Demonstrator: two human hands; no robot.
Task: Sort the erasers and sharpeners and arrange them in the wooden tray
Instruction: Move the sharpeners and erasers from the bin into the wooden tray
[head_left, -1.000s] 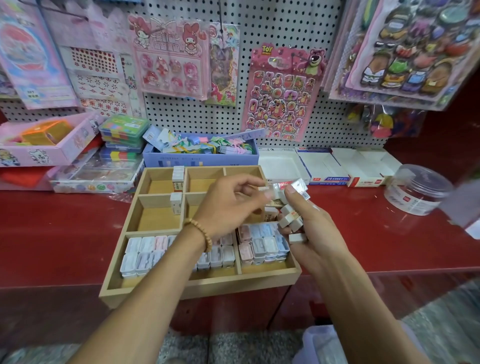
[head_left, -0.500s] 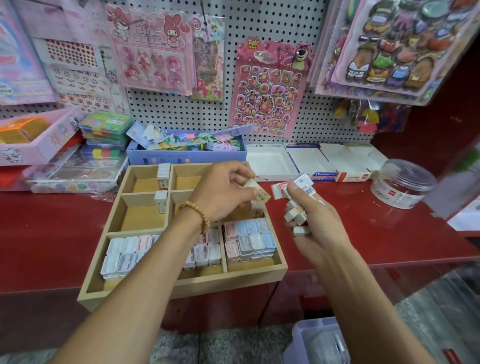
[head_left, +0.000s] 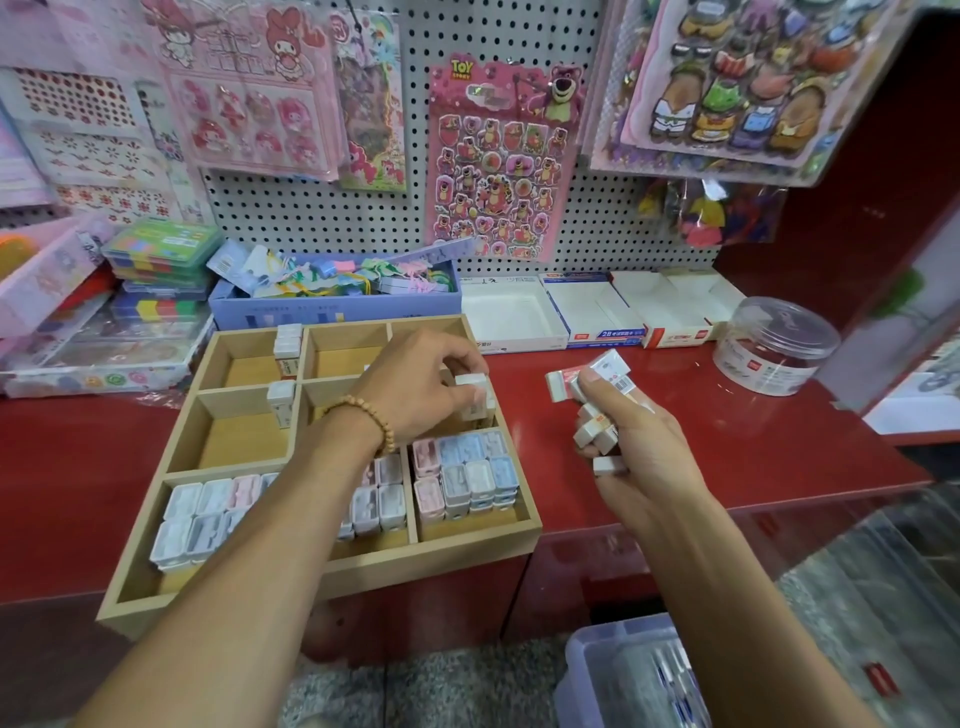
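A wooden tray (head_left: 332, 564) with several compartments stands on the red counter and overhangs its front edge. Pastel sharpeners (head_left: 470, 470) fill its front compartments. A few white erasers (head_left: 287, 343) stand on edge along a back divider. My left hand (head_left: 415, 384) reaches over the tray's right middle compartment and pinches a white eraser (head_left: 474, 395) at the fingertips. My right hand (head_left: 631, 441) hovers over the counter just right of the tray and grips a bunch of wrapped white erasers (head_left: 597, 384).
Behind the tray stand a blue box of small items (head_left: 337, 306), open white cartons (head_left: 571, 317) and a round clear tub (head_left: 774, 345). Stationery boxes crowd the left. A pegboard with sticker sheets rises behind. A clear bin (head_left: 628, 670) sits on the floor below.
My left hand took one eraser from the bunch in my right hand and carried it left and down over the tray. My right hand stayed beside the tray.
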